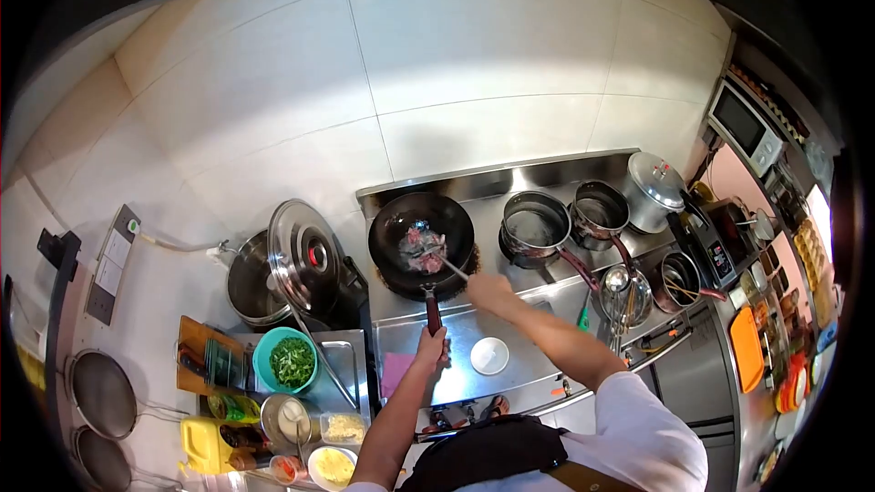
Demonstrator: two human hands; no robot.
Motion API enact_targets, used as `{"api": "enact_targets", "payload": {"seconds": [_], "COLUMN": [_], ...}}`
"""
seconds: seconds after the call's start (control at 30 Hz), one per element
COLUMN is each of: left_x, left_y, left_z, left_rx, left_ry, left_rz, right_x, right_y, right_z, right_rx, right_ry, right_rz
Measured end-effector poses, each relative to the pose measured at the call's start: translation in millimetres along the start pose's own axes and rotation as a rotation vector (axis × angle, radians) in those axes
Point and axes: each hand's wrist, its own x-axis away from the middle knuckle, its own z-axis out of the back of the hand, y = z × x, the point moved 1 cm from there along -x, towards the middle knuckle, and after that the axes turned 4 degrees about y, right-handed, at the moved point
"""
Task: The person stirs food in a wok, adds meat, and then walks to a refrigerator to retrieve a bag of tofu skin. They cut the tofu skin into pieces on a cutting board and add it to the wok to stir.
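A black wok (pixel 387 228) sits on the left burner of the steel stove. My left hand (pixel 432 347) is closed around the wok's dark handle (pixel 433 312). Pinkish sliced meat (pixel 422 251) lies in the middle of the wok. My right hand (pixel 490 292) grips a long-handled cooking utensil (pixel 453 267), which reaches into the meat; its head is too blended with the food to tell the kind. Close in front of the wok, a small white dish (pixel 489 356) rests on the steel counter, with a pink cloth (pixel 396 372) left of my left hand.
Two saucepans (pixel 535 223) (pixel 600 210) and a lidded pot (pixel 654 191) stand right of the wok. A bowl of utensils (pixel 625 296) is at the right front. To the left are a lidded cooker (pixel 260 278), a turquoise bowl of chopped greens (pixel 285 361) and a yellow jug (pixel 205 445).
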Motion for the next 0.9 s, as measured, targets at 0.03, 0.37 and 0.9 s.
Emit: {"api": "enact_targets", "payload": {"seconds": [0.03,0.37,0.9], "left_x": [-0.3,-7.2,-2.7], "left_y": [-2.3,-7.7,-14.2], "left_z": [0.9,2.0,3.4], "left_rx": [0.014,0.016,0.08], "left_ry": [-0.008,-0.019,-0.009], "left_rz": [-0.006,-0.033,-0.046], "right_x": [4.9,16.1,-17.0], "right_y": [0.8,6.6,-32.5], "right_z": [6.5,-10.9,-4.4], "right_rx": [0.001,-0.016,-0.162], "right_ry": [-0.005,0.068,0.038], "right_rz": [0.002,-0.022,-0.019]}}
